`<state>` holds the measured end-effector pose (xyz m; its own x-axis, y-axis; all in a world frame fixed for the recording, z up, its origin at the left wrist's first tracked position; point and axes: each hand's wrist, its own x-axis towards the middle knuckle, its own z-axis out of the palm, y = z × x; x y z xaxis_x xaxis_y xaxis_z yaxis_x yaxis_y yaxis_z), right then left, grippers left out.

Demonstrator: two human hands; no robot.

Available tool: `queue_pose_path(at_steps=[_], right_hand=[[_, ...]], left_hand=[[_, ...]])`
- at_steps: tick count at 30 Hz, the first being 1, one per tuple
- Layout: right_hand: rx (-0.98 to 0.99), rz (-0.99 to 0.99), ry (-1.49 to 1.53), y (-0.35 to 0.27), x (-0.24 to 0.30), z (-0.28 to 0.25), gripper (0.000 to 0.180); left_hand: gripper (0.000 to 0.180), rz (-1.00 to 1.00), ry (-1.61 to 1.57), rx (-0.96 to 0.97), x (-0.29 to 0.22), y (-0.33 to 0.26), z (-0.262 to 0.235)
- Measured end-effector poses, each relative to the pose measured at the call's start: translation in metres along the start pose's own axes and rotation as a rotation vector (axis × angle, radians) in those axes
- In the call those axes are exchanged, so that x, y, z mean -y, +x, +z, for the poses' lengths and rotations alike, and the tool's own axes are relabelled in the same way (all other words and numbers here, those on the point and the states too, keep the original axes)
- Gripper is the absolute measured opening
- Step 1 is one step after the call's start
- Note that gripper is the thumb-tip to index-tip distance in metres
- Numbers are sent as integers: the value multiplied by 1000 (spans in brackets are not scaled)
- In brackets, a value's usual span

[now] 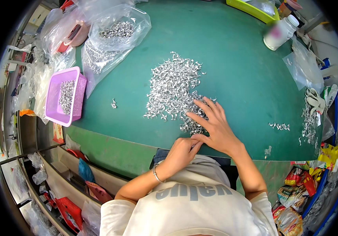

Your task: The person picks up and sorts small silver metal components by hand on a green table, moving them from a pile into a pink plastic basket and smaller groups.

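Note:
A wide heap of small, curved, shiny metal pieces (173, 84) lies on the green table (247, 78) in front of me. Over its near right part, my right hand (218, 128) is open, fingers spread and fingertips among the pieces. Its thumb reaches back to my left hand (182, 152), which is closed at the table's near edge, just below the heap. Whatever the left fingers hold, if anything, is hidden. A bracelet circles my left wrist.
To the left stand a purple basket (49, 106) with metal pieces and a clear plastic bag (139, 29) with more. A tiny cluster (114, 104) lies near the basket. On the right are a short row of pieces (280, 126), a larger group (308, 122) and a white bottle (278, 36).

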<state>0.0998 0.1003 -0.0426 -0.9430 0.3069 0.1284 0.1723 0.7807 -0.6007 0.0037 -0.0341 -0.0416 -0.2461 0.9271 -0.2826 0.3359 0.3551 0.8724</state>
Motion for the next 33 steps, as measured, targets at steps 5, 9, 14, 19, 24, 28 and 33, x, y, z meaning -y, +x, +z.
queue_pose_path(at_steps=[5, 9, 14, 19, 24, 28, 33], right_hand=[[67, 9, -62, 5, 0, -4, 59], [-4, -14, -124, 16, 5, 9, 51], [-127, 15, -194, 24, -2, 13, 34], [-299, 122, -249, 29, -20, 11, 30], [-469, 219, -324, 42, -15, 1, 23], [-424, 196, -249, 63, 8, 5, 25], [-312, 184, -290, 89, 16, 25, 16]], left_hand=[[11, 116, 49, -290, 12, 2, -14], [12, 141, 146, -392, 20, 12, -31], [12, 143, 223, -453, 31, 23, -51], [13, 199, 173, -471, 37, 32, -61], [14, 164, 139, -416, 35, 32, -74], [14, 222, 110, -285, 26, 24, -80], [11, 278, 299, 132, 23, 15, -74]])
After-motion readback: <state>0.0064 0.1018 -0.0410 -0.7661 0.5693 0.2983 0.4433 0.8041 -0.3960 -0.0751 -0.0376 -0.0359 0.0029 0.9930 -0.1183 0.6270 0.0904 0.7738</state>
